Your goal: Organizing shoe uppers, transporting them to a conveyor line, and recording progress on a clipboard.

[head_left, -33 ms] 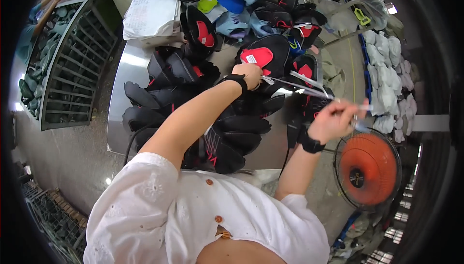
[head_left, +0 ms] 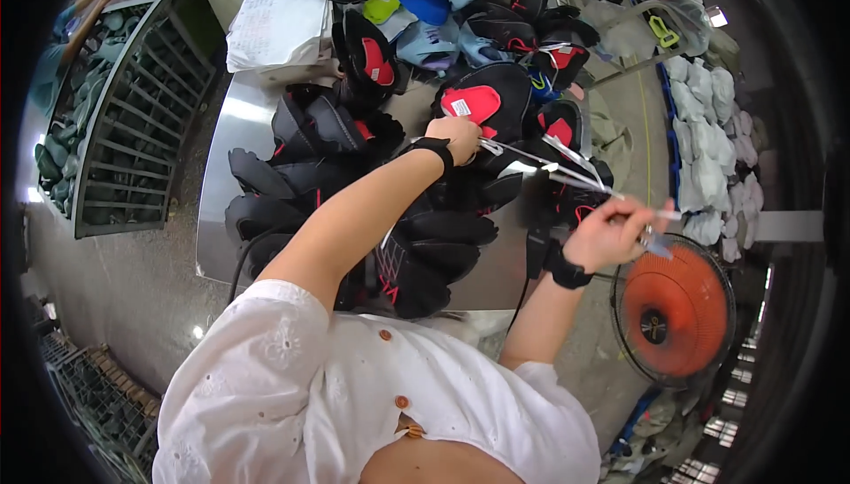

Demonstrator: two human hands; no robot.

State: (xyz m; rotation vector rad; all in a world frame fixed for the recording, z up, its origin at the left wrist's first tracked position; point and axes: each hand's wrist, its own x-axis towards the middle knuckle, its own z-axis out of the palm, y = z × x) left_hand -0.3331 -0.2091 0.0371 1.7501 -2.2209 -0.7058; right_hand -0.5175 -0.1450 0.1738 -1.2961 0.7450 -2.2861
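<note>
On the metal table lies a heap of black shoe uppers (head_left: 407,267) with red laces and stitching. My left hand (head_left: 460,139) is closed at the edge of a black upper (head_left: 509,94) with a red patch and white label. White strips (head_left: 575,178) stretch from beside it to my right hand (head_left: 611,234). The right hand is closed around the strips' far end. A small blurred grey-blue object (head_left: 657,243) shows at its fingers; its kind is unclear. Exactly what the left fingers grip is hidden under the hand.
Blue and black shoe uppers (head_left: 425,46) pile up at the back beside a written paper pad (head_left: 276,32). An orange fan (head_left: 677,307) stands close by my right arm. A barred cart (head_left: 133,121) of dark green pieces is at left; white bundles (head_left: 704,139) are at right.
My right hand has shifted slightly downward, and the white strips now slope more steeply toward it. The left hand stays in nearly the same place.
</note>
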